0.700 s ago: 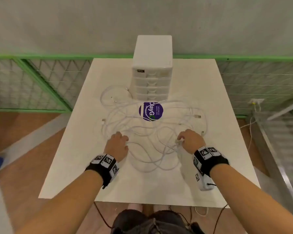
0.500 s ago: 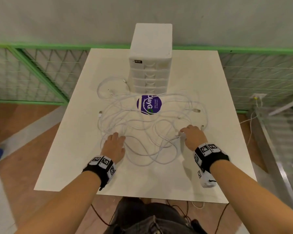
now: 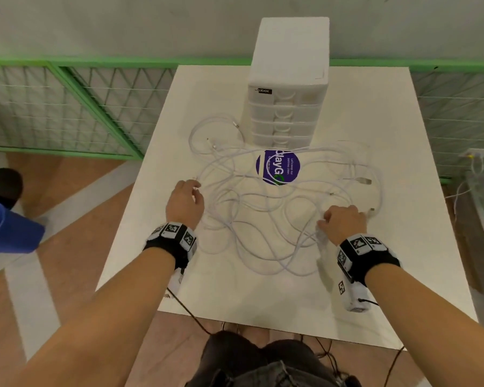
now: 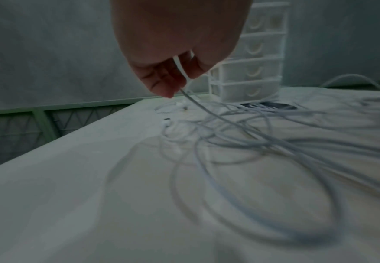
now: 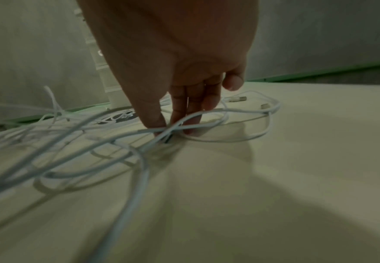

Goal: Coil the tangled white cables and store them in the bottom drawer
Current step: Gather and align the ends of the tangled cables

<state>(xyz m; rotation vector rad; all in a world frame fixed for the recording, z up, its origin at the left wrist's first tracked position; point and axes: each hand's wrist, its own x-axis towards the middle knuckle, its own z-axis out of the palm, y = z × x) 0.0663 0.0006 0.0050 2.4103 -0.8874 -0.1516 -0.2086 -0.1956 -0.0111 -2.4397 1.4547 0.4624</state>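
A tangle of white cables [image 3: 263, 216] sprawls across the white table [image 3: 419, 174] in front of a white drawer unit [image 3: 288, 107]; its bottom drawer [image 3: 281, 139] is closed. My left hand [image 3: 185, 202] is at the tangle's left edge. In the left wrist view its fingers [image 4: 166, 80] pinch one white cable [image 4: 195, 101], which runs down into the pile. My right hand [image 3: 344, 222] is at the right edge of the tangle. In the right wrist view its thumb and fingertips [image 5: 184, 117] point down and close on crossing cables [image 5: 206, 113] at the table surface.
A round purple sticker [image 3: 278, 166] lies under the cables, just in front of the drawers. Loose plugs [image 3: 363, 180] lie at the right. Green mesh fencing [image 3: 67, 107] runs behind and left of the table. A blue object [image 3: 6, 233] is on the floor at the left.
My left hand has moved forward and left from the near loops to the tangle's left edge and taken hold of a cable. My right hand has stayed on the right side.
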